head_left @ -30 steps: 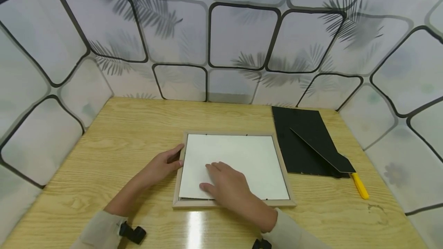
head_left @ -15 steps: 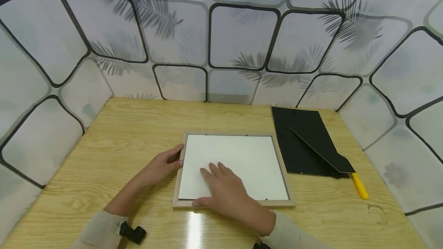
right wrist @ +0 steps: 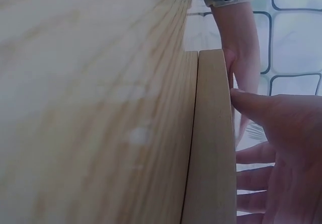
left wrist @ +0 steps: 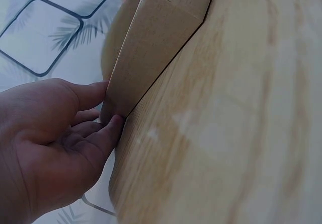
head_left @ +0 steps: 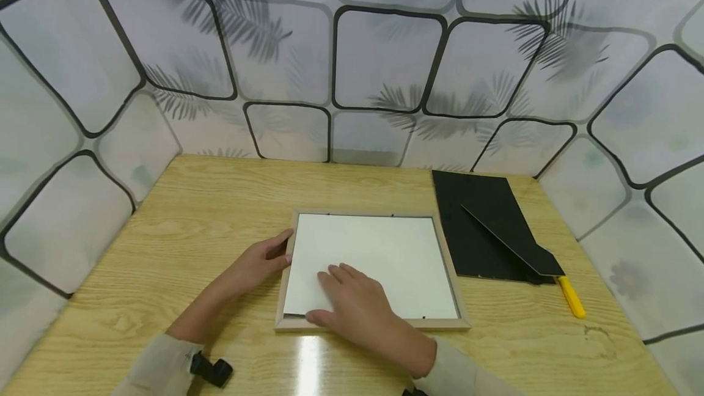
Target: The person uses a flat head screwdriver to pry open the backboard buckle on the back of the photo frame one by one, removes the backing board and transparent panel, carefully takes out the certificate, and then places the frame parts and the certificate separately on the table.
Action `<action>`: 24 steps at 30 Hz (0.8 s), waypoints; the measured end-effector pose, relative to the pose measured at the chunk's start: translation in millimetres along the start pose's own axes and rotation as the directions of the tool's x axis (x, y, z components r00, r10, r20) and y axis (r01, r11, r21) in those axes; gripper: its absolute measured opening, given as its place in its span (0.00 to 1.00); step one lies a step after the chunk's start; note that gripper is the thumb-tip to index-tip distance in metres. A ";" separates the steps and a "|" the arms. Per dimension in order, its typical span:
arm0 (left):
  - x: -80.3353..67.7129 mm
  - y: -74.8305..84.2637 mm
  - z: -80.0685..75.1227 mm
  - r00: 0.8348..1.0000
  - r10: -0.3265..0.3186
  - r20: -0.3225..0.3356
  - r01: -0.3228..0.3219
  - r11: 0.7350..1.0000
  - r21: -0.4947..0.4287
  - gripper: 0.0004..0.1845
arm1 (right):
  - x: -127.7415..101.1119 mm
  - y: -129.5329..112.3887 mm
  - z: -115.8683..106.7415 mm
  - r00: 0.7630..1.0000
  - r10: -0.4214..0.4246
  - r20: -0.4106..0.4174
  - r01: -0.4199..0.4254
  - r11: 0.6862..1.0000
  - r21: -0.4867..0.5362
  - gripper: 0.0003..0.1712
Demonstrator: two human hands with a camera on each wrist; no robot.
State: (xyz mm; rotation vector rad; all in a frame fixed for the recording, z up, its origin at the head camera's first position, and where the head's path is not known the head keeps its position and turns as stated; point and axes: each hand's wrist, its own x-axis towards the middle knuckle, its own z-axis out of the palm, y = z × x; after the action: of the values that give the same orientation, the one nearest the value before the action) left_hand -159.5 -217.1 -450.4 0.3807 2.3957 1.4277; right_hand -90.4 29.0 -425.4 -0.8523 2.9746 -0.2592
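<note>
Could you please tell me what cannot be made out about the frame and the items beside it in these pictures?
- Yellow tool, head view: its far end is hidden under the black board.
- White sheet, head view: the part under the right hand is covered.
- Wooden frame, wrist views: only one edge shows, blurred close-up.

staged recording booth | patterned backdrop walls [head_left: 385,54] | wooden table [head_left: 220,200]

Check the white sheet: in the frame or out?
In: the white sheet lies flat inside the wooden frame, under the right hand.
</note>
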 end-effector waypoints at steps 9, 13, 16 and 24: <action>1.2 0.1 -0.6 1.000 0.002 0.001 -0.002 1.000 -0.004 0.36 | -3.1 -0.9 -4.0 0.991 -0.045 -0.129 0.048 0.999 0.021 0.32; 0.8 1.8 -1.1 1.000 0.009 0.007 -0.009 1.000 -0.013 0.37 | -6.8 0.6 -8.1 0.968 -0.076 -0.240 0.085 0.996 0.028 0.26; 0.2 3.1 -1.1 1.000 0.017 0.013 -0.017 1.000 -0.018 0.37 | -9.6 4.6 -11.1 0.922 -0.116 -0.369 0.119 0.993 -0.014 0.22; -1.0 3.0 -0.7 1.000 0.006 0.017 -0.006 1.000 -0.015 0.37 | -8.8 19.8 -15.7 0.828 -0.238 -0.508 0.191 0.971 -0.143 0.28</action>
State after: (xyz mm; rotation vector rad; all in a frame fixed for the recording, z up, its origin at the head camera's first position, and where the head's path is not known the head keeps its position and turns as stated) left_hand -158.7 -216.7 -447.3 0.3952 2.3717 1.4380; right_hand -94.6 52.5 -413.4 -1.3252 3.3992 -0.4379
